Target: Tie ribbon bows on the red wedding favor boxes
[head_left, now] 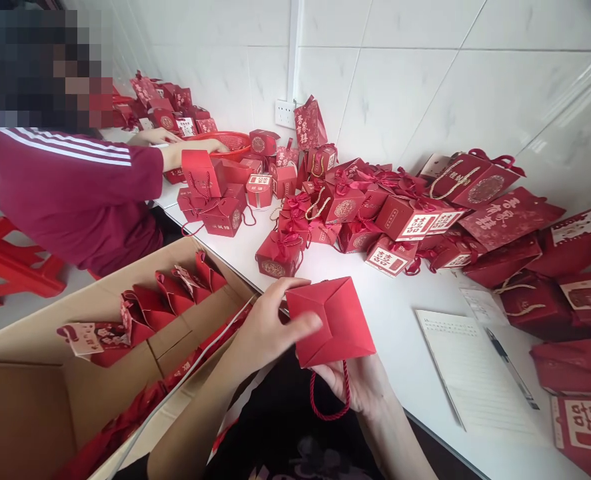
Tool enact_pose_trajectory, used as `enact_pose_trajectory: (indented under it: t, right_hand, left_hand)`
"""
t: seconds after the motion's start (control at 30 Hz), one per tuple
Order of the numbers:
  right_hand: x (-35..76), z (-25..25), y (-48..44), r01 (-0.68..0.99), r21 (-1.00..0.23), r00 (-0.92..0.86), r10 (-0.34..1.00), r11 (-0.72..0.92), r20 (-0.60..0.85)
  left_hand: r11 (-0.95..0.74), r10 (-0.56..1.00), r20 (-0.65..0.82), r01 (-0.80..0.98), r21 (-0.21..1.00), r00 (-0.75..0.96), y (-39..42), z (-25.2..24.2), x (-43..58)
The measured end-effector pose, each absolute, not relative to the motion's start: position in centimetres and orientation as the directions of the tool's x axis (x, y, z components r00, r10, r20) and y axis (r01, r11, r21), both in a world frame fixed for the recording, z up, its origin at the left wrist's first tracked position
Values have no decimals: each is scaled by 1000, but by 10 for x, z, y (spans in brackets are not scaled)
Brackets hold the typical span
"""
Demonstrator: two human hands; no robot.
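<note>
A small red paper gift box (338, 320) with a twisted dark-red cord handle (342, 407) is held between my two hands in front of me, its folded bottom facing up. My left hand (280, 327) grips its left side, with the thumb lying across the folded panel. From underneath and the near side, my right hand (352, 380) supports the box; most of its fingers are hidden behind it. The cord hangs down by my right palm. Close beyond the box, a ribboned red box (279, 253) stands on the white table (400, 293).
Many red gift boxes (345, 207) are piled along the wall. A cardboard carton (180, 340) with rows of red boxes is at my left, crossed by a white cable (185, 380). At right lie a notepad (468, 367) and pen (512, 367). A co-worker (80, 180) sits far left.
</note>
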State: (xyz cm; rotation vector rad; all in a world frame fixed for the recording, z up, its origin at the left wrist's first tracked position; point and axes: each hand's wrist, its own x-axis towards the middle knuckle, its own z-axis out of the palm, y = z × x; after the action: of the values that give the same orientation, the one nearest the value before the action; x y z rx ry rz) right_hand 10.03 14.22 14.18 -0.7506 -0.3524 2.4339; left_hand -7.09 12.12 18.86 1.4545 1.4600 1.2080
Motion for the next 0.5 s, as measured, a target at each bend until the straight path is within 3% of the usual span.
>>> enact_pose_trajectory:
  t: [0.1, 0.23, 0.37, 0.5]
  right_hand:
    - [101, 139, 141, -416, -450, -687, 597, -790, -414]
    - [103, 132, 139, -393, -394, -707, 547, -831, -448]
    - [102, 130, 139, -383, -366, -709, 524, -848, -472]
    - [99, 134, 138, -362, -469, -644, 580, -805, -499]
  left_hand:
    - [-36, 988, 86, 350, 936, -130, 121, 190, -71]
    - [-22, 963, 58, 138, 990, -262, 126, 187, -76]
    - [-127, 968, 114, -45, 991, -224, 125, 178, -85]
    - [-127, 976, 126, 3, 992, -178, 114, 166, -94]
